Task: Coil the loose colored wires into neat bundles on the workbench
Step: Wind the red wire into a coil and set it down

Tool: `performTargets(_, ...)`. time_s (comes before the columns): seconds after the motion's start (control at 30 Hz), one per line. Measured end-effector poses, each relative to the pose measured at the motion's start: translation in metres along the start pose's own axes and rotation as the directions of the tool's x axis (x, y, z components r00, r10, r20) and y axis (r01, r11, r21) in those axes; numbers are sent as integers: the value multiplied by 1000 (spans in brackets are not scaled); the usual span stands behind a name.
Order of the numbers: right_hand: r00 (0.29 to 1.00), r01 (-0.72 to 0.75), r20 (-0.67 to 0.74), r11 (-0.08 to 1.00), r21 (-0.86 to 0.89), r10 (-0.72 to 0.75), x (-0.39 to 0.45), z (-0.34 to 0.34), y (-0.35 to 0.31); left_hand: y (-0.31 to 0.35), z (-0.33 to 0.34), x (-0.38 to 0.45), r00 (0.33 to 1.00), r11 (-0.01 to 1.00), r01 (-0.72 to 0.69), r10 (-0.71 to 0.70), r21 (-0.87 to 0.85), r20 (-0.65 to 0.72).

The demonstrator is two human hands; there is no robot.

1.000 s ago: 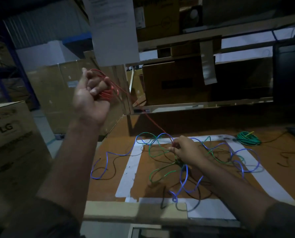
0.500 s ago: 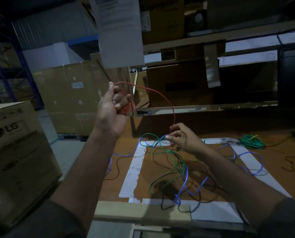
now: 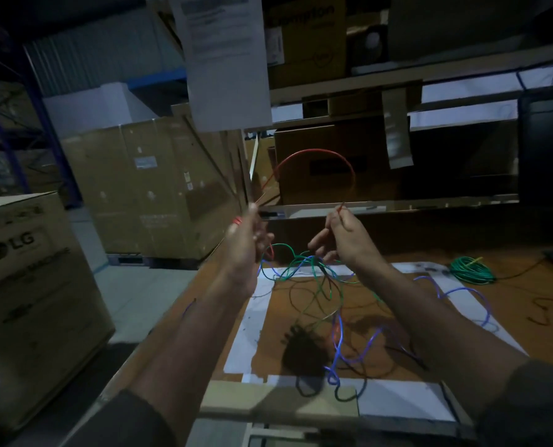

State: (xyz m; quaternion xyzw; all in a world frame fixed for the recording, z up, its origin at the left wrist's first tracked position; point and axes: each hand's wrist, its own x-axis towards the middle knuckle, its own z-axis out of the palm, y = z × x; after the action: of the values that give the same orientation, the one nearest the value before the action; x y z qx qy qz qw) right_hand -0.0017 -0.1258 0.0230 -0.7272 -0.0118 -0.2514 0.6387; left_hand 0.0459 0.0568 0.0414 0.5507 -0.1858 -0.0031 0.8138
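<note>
A printed paper sheet [image 3: 225, 59] hangs from the shelf [image 3: 397, 75] above the tabletop [image 3: 510, 304], its lower edge just above and behind the raised hands. Cardboard boxes [image 3: 146, 188] stand stacked to the left, the nearest box [image 3: 27, 285] printed with LG. On the brown tabletop, white tape strips [image 3: 256, 317] frame a rectangle where loose wires lie tangled: a green wire [image 3: 288, 256], a blue wire [image 3: 338, 337] and thin dark wires [image 3: 304, 382] looping over one another directly under the forearms. A coiled green bundle [image 3: 470, 269] sits well apart at the far right of the tabletop.

Both hands are lifted above the tangle, forearms reaching forward from dark sleeves. The left hand [image 3: 246, 243] is closed around several red loops [image 3: 236, 221] gathered at its top, thumb side up. The right hand [image 3: 343, 237] pinches the free end of the red wire [image 3: 317, 153] between thumb and forefinger, its other fingers [image 3: 317, 243] loosely spread toward the left hand. Between the 2 hands the red wire rises in 1 smooth arch in front of a dark cardboard box [image 3: 333, 162] on the lower shelf.

The wires look thin, glossy and plastic-coated; the tape is scuffed, and the hands cast a dark shadow [image 3: 304, 350] on the tabletop.
</note>
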Motion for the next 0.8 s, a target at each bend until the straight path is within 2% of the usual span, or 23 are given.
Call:
performTargets(0.13,1000,18,2,994,103,-19,-1,5,-12,-42,0,-5,979,952,-16,-48,305,200)
performTargets(0.27,1000,3,18,978,211,-7,-4,8,-19,-64,11,-1,957,917,-83,-35,390,288)
performTargets(0.4,1000,20,8,965,260,-23,-1,9,-22,-81,13,5,984,903,-10,-68,430,167)
performTargets(0.47,995,86,-66,954,288,-70,2,2,-24,-87,6,14,993,874,-20,-41,486,114)
performTargets(0.53,978,174,-172,925,337,-121,6,-9,-26,-89,-5,22,993,748,-87,10,658,120)
performTargets(0.6,957,248,-237,898,364,-168,9,-18,-32,-90,-13,20,991,538,-124,31,834,128)
performTargets(0.63,945,285,-262,883,372,-195,10,-22,-37,-92,-17,21,993,445,-115,22,888,118)
performTargets(0.67,929,330,-292,868,370,-228,12,-26,-43,-95,-22,22,993,406,-112,11,907,117)
performTargets(0.73,883,427,-357,840,334,-306,18,-36,-55,-96,-26,20,994,469,-76,-28,880,101)
performTargets(0.8,840,478,-419,837,269,-345,23,-48,-59,-94,-29,22,997,469,-71,3,880,79)
